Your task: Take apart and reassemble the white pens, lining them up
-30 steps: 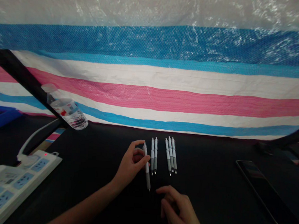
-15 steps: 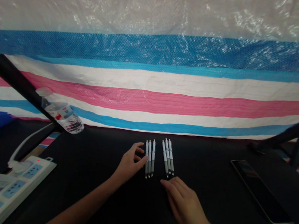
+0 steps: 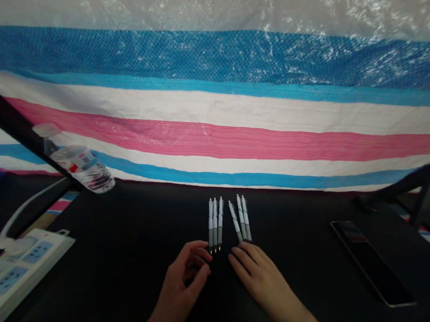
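Two groups of three white pens with grey grips lie on the black table. The left pens [image 3: 215, 223] lie close together, side by side. Among the right pens [image 3: 244, 218], the leftmost slants away from the other two at its top. My left hand [image 3: 187, 278] is at the tips of the left group, with its fingers loosely bent and a gap between thumb and forefinger; it holds nothing. My right hand [image 3: 260, 278] lies palm down with its fingers stretched over the lower ends of the right group, hiding those tips.
To the right lies a dark smartphone [image 3: 372, 265]. A white power strip [image 3: 16, 269] with a plugged-in cable sits at the left. A clear plastic bottle [image 3: 84, 168] leans beyond it near a black frame bar [image 3: 20, 128]. A striped tarp [image 3: 219, 107] hangs behind the table.
My left hand has drawn back from beside the left pens to their tips. My right hand has flattened onto the lower ends of the right pens, and the leftmost of these now slants more.
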Demonstrator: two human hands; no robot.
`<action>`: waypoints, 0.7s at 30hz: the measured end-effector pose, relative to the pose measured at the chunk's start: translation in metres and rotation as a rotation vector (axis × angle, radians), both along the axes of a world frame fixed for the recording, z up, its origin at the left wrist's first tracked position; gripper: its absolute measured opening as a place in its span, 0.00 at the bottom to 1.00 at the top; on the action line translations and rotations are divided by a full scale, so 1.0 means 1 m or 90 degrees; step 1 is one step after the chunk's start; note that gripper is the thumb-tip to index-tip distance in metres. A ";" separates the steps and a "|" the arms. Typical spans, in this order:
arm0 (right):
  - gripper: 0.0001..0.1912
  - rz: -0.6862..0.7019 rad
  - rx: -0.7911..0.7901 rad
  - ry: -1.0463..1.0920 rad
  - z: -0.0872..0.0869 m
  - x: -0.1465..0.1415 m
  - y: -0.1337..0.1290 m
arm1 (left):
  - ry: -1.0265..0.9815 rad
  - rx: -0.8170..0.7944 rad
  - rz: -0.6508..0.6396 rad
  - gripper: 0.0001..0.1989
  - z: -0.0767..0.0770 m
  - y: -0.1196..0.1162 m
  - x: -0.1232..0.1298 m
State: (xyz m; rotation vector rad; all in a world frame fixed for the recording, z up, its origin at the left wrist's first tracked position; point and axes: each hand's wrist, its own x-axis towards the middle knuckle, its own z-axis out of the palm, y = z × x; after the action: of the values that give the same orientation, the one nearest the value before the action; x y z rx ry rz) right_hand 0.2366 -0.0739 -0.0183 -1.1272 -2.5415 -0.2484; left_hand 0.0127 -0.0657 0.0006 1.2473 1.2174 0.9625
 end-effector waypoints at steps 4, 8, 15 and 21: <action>0.14 0.056 -0.006 0.037 0.007 0.000 0.000 | 0.012 0.026 -0.034 0.13 -0.002 -0.008 0.002; 0.15 0.059 -0.010 0.031 0.008 0.001 0.001 | 0.021 0.065 -0.044 0.12 -0.002 -0.008 0.000; 0.11 0.063 0.000 0.034 0.008 0.003 0.000 | 0.039 0.070 -0.051 0.12 -0.006 -0.010 -0.001; 0.12 0.093 0.044 0.047 0.010 -0.001 -0.006 | 0.050 0.079 -0.047 0.11 -0.004 -0.008 0.000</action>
State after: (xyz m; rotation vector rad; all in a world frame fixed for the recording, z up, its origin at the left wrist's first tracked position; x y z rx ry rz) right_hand 0.2361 -0.0802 -0.0081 -0.9030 -2.5153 -0.2499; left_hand 0.0124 -0.0734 -0.0032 1.4295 1.1774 0.9535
